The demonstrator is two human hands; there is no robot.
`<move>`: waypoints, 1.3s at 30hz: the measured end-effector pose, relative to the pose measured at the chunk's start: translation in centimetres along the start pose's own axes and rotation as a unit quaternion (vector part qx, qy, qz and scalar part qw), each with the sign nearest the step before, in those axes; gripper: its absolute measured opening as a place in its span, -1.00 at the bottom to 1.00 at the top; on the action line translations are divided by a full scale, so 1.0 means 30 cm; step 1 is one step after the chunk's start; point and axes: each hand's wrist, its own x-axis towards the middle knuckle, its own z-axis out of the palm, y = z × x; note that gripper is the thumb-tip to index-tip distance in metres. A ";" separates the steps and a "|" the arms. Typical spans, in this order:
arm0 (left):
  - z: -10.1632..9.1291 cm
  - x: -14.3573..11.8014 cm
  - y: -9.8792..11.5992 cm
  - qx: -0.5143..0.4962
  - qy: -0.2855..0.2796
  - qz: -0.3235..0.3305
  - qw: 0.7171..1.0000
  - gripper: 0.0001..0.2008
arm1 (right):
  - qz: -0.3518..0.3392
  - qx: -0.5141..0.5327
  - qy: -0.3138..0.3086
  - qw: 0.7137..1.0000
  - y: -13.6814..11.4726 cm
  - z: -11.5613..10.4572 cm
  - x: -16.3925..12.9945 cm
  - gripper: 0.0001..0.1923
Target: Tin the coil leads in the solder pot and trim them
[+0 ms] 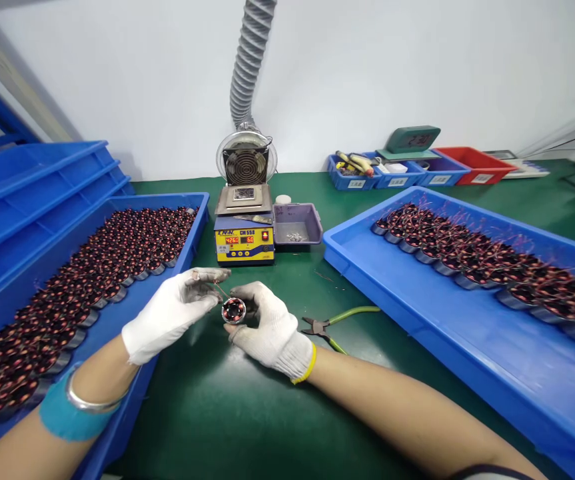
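My right hand (267,327), in a white glove with darkened fingertips, grips a small round motor stator (234,311) by its rim. The stator has a metal ring, a black core and copper windings, and its open face is turned toward me. Thin copper lead wires (221,289) rise from its upper left edge. My left hand (177,307), also gloved, closes its fingers around these wires; the exact pinch point is partly hidden. Just right of my right wrist lie cutting pliers (320,327) with green handles, their jaws pointing left.
A yellow-and-blue solder pot (244,243) stands ahead under a grey duct (253,60), beside a purple-grey tray (297,235). Blue trays of stators flank me, one left (200,203) and one right (417,293). Small bins (362,181) line the wall.
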 end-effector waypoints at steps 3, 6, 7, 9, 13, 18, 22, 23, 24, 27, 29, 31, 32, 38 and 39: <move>-0.002 0.003 -0.006 0.024 -0.006 0.003 1.000 -0.65 | -0.003 0.001 -0.001 1.000 -0.003 -0.001 -0.002 -0.61; -0.005 0.009 -0.009 0.055 -0.015 0.006 0.998 -0.75 | -0.006 0.008 -0.002 1.000 -0.002 -0.001 -0.003 -0.61; -0.006 0.010 -0.007 0.063 -0.017 0.010 0.998 -0.78 | -0.004 0.009 -0.002 1.000 0.000 -0.001 -0.003 -0.61; -0.010 0.009 0.002 0.072 -0.009 0.016 0.997 -0.84 | 0.005 0.008 0.001 1.000 0.003 -0.001 0.000 -0.59; -0.026 -0.005 0.037 0.042 0.029 0.029 0.998 -0.92 | 0.012 0.002 0.011 1.000 0.011 -0.002 0.007 -0.58; -0.045 -0.024 0.066 -0.060 0.077 0.064 0.993 -0.89 | 0.012 -0.006 0.014 1.000 0.011 -0.004 0.008 -0.58; -0.030 -0.018 0.056 -0.082 0.069 0.027 0.994 -0.67 | 0.012 -0.026 0.009 1.000 -0.002 -0.005 0.003 -0.60; -0.023 -0.015 0.050 -0.068 0.048 0.001 0.997 -0.62 | 0.008 -0.029 0.006 1.000 -0.004 -0.006 0.002 -0.60; -0.016 -0.012 0.043 -0.052 0.026 -0.025 0.998 -0.61 | 0.003 -0.031 0.003 0.999 -0.005 -0.006 0.000 -0.60; 0.003 -0.004 0.022 -0.015 0.006 -0.058 0.998 -0.73 | -0.003 -0.039 -0.007 0.999 -0.005 -0.006 -0.006 -0.59; 0.011 -0.001 0.015 -0.005 0.027 -0.053 0.998 -0.81 | -0.006 -0.043 -0.022 0.999 -0.005 -0.007 -0.011 -0.59; 0.019 -0.001 0.015 -0.002 0.050 -0.046 0.998 -0.84 | -0.015 -0.044 -0.045 0.998 -0.006 -0.009 -0.015 -0.59; 0.023 -0.001 0.017 -0.002 0.057 -0.043 0.997 -0.85 | -0.023 -0.047 -0.056 0.997 -0.007 -0.010 -0.016 -0.60; 0.036 0.001 0.007 -0.022 0.111 -0.020 0.993 -0.84 | -0.057 -0.056 -0.072 0.994 -0.006 -0.016 -0.010 -0.60; 0.032 0.004 0.003 -0.043 0.136 -0.013 0.990 -0.83 | -0.055 -0.055 -0.070 0.995 -0.006 -0.016 -0.009 -0.60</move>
